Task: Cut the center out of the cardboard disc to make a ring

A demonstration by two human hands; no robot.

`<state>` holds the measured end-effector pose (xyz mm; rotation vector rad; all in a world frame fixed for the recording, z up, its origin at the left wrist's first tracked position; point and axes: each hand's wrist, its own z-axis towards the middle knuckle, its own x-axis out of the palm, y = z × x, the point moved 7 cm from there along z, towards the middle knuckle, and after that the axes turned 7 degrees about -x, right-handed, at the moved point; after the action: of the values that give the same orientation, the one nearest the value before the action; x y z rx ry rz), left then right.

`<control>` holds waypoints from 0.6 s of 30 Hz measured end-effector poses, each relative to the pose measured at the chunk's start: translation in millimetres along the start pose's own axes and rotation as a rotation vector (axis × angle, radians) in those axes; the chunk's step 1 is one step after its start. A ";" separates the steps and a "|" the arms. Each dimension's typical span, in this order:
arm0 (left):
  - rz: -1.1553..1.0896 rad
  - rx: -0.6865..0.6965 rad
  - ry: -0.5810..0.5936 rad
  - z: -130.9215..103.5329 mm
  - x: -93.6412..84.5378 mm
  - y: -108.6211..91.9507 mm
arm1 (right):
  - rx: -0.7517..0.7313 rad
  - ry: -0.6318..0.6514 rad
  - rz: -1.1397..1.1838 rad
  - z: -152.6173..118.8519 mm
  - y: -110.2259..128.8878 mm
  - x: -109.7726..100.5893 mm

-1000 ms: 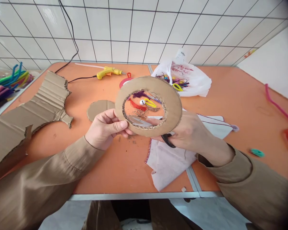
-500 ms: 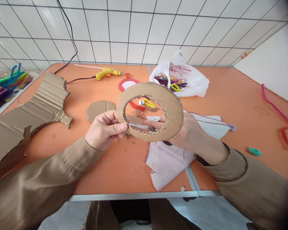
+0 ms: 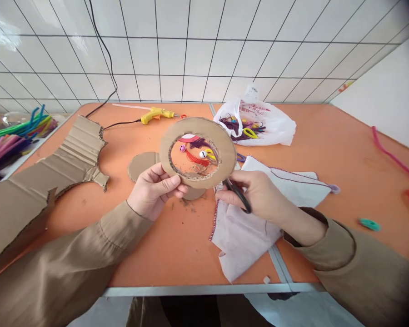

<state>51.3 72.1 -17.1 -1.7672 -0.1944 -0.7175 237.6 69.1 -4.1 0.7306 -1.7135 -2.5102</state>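
Note:
My left hand (image 3: 157,187) pinches the lower left rim of a cardboard ring (image 3: 226,152), thumb in front. The ring is held up above the table, and bells, red thread and a yellow loop show through its hole. In my right hand (image 3: 259,193) are black-handled scissors (image 3: 239,196), close to the ring's lower right edge; their blades are mostly hidden. A white cloth (image 3: 248,236) with a stitched edge lies beneath my right hand. Behind my left hand rests a cardboard disc (image 3: 141,164).
A large cut cardboard piece (image 3: 47,175) lies left. Toward the wall are a yellow glue gun (image 3: 155,115) with its cord and a white plastic bag (image 3: 276,125) of threads. Pipe cleaners (image 3: 17,136) sit far left; a teal coil (image 3: 370,224) is at right.
My right hand and the scissors have come out from behind the ring to its lower right. The ring has shifted slightly left and tilted, and the view has moved a little.

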 end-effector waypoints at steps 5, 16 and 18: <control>-0.001 -0.015 -0.033 0.0 -0.3 3.4 | 0.052 0.112 0.332 -3.5 2.4 16.4; 0.135 -0.015 -0.100 -4.9 0.3 2.8 | 0.117 -0.125 0.444 -3.6 11.1 20.2; 0.158 -0.017 -0.109 -5.0 -1.7 2.9 | 0.138 -0.142 0.396 -2.0 16.4 21.5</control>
<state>49.6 66.9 -19.6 -1.8164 -0.1212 -0.5112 215.2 55.1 1.9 0.1885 -1.8689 -2.2354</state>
